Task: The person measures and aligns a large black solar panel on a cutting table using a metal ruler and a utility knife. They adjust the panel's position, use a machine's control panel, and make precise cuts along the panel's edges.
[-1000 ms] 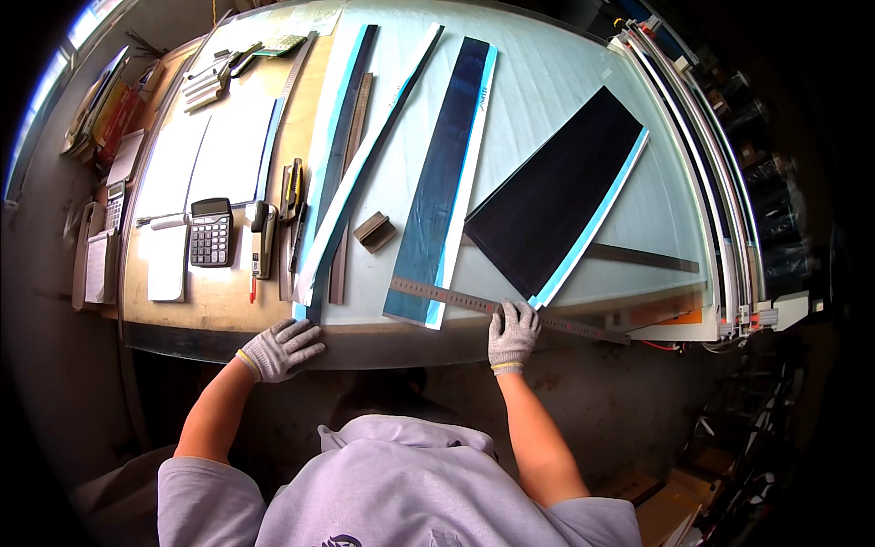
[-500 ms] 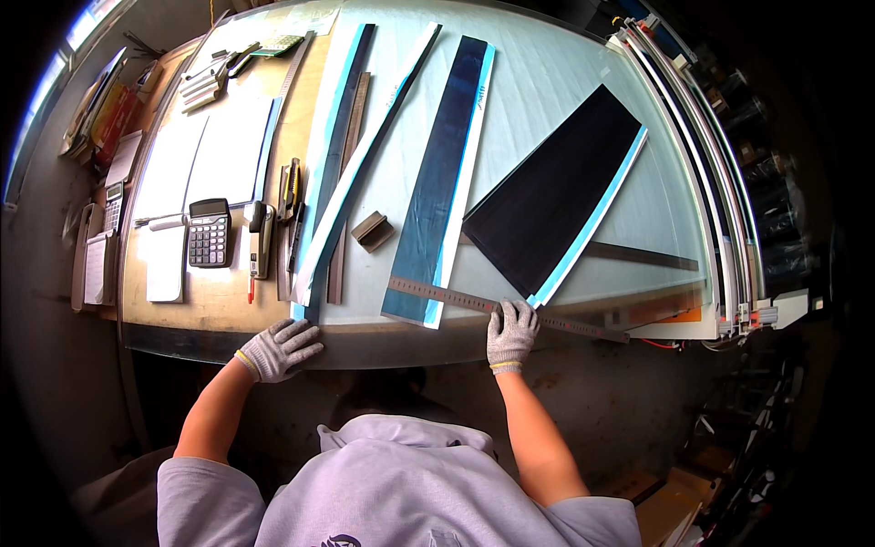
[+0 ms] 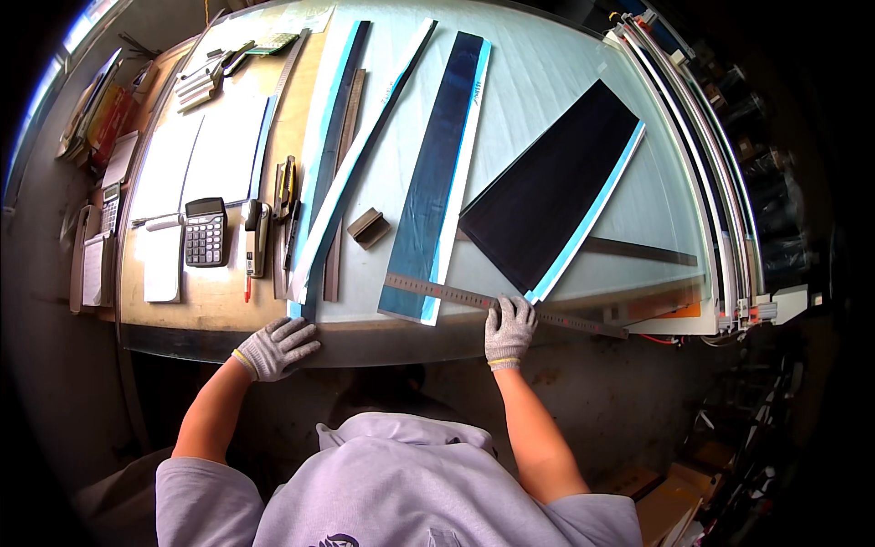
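Note:
My left hand (image 3: 276,349), in a grey knitted glove, lies with fingers stretched at the table's front edge. Its fingertips are near the lower end of a long blue-and-white edged strip (image 3: 351,182). My gloved right hand (image 3: 510,333) has its bent fingers on a long steel ruler (image 3: 447,293), roughly at its middle; the thumb's grip is hard to see. The ruler's left part crosses the lower end of a dark blue film-covered strip (image 3: 436,173) with a white edge. Just beyond the right hand lies a wide black tapered sheet (image 3: 556,187) with a blue-and-white border.
A small brown profile block (image 3: 368,229) and a long brown bar (image 3: 349,155) lie between the strips. Leftward are a calculator (image 3: 206,232), a stapler (image 3: 256,239), a utility knife (image 3: 286,187) and papers (image 3: 228,150). A rail assembly (image 3: 697,173) borders the table's right side.

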Action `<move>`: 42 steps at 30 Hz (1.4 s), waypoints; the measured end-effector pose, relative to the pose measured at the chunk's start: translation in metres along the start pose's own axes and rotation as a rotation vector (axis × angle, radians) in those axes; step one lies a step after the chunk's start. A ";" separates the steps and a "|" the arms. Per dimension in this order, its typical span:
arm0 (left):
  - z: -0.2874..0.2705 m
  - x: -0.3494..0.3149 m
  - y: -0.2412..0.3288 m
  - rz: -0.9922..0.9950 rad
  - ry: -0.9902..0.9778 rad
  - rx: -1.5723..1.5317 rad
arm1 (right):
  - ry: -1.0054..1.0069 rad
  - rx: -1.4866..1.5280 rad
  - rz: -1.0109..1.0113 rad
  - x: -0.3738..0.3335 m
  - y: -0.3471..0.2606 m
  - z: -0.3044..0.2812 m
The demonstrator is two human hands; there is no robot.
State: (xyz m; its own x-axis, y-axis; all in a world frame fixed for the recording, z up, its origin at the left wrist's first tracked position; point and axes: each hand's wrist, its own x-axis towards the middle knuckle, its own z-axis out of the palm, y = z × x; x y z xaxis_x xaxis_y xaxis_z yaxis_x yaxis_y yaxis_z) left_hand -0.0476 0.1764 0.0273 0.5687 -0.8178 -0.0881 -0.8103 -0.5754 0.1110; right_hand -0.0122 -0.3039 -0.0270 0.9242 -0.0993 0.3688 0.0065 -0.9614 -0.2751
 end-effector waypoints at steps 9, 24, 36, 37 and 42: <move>-0.002 0.002 0.000 0.004 0.009 -0.010 | -0.003 0.001 0.000 0.000 0.000 -0.001; -0.001 0.002 0.002 0.017 0.038 0.037 | 0.004 0.006 0.006 0.001 0.000 -0.002; -0.005 0.003 0.004 0.022 0.032 0.025 | -0.017 0.000 0.015 -0.002 0.004 -0.001; -0.005 0.004 0.004 0.018 0.024 0.023 | -0.015 -0.004 0.018 -0.002 0.005 0.000; -0.002 0.002 0.005 0.022 0.026 0.049 | 0.011 0.005 -0.004 -0.001 0.003 -0.002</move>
State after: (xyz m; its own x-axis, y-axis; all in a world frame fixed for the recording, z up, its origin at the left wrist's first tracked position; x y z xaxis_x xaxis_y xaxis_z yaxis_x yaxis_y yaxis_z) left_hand -0.0498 0.1716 0.0292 0.5536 -0.8306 -0.0598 -0.8283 -0.5566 0.0638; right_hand -0.0136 -0.3076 -0.0269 0.9197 -0.0979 0.3801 0.0125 -0.9606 -0.2777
